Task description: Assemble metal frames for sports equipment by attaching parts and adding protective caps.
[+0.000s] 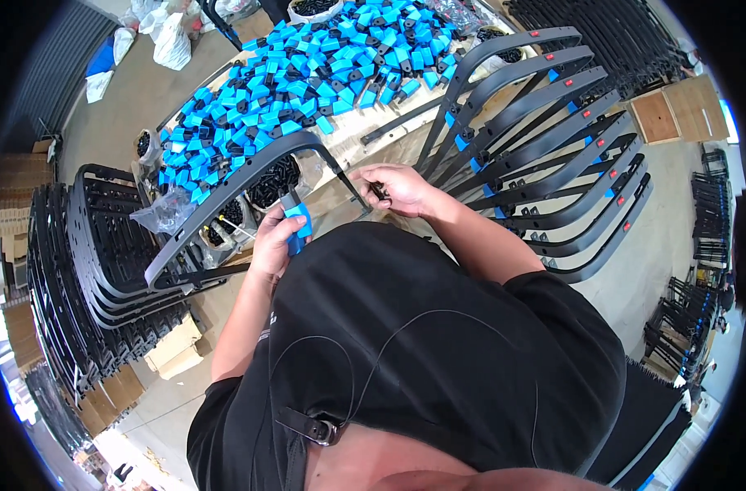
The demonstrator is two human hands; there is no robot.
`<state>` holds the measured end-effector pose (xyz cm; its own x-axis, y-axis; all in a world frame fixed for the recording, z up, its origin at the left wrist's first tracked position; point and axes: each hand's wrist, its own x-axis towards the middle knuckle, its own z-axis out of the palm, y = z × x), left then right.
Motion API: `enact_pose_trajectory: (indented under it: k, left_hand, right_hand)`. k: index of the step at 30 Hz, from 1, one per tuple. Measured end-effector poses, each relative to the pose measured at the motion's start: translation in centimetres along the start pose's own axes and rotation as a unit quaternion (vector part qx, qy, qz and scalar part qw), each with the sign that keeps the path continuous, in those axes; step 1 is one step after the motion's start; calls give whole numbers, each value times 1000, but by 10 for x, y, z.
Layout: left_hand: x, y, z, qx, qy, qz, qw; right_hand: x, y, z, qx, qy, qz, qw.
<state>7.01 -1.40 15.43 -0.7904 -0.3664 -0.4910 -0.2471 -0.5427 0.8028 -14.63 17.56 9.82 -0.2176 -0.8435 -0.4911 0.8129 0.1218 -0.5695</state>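
- Blue caps (300, 217), apparently two, sit in the left hand (271, 239), left of centre; a firm, even hold suits them.
- Right hand (402, 188), centre, curls round small dark pieces (379, 190), too bunched to count; cupping should prevent spills.
- One curved black frame (250, 168), left of centre: best kept steady.
- Eight red tabs (586, 114) on grouped frames (563, 125), upper right.
- Heaped blue pieces (340, 61), top centre: uncountable.

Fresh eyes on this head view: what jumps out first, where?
The heap of blue-and-black pieces spread across the top centre. Then the row of curved black frames fanned out at upper right. Below the heap, the left hand grips blue pieces; the right hand holds small dark pieces.
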Motion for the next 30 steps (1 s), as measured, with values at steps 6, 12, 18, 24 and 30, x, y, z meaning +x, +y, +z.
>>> enact_pose_trajectory:
  k: [6,12,18,24,30]
  left_hand:
    - [4,-11,-12,-8,11,-11,1000]
    - [-2,-10,-10,-6,28,-4,1000]
    - [-6,-14,-14,-24,30,6,999]
    - [-11,-13,-14,-19,32,-7,999]
    - [-13,-10,-7,-27,24,12,999]
  right_hand:
    - [10,7,-12,104,-72,36,991]
    - [6,6,-4,132,-73,2,989]
    - [-2,2,10,116,-60,1,991]
    - [-1,11,3,108,-69,8,992]
    - [-5,13,8,84,-75,8,994]
